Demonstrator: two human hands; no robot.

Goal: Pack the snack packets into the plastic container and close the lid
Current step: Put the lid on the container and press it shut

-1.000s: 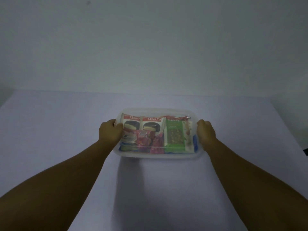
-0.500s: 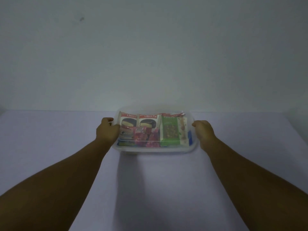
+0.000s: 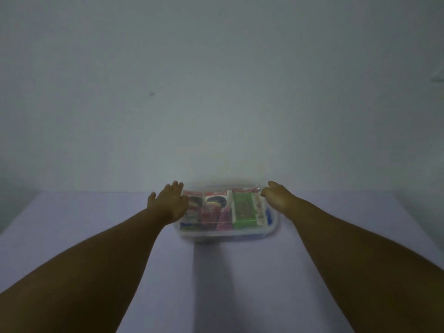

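I see the plastic container (image 3: pixel 227 233) full of snack packets (image 3: pixel 242 209) far out on the table (image 3: pixel 96 224). My left hand (image 3: pixel 169 204) and right hand (image 3: pixel 276 197) rest at its ends, each grip spread open.

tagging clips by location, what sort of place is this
Probably a plain indoor room, staged for recording: a bare pale wall, a table under a plain light cover, and only a clear plastic container of snack packets.

"Choco Pie" stands in white on the red top of a snack packet (image 3: pixel 215 200), between the two hands' fingers; other print is blurred.
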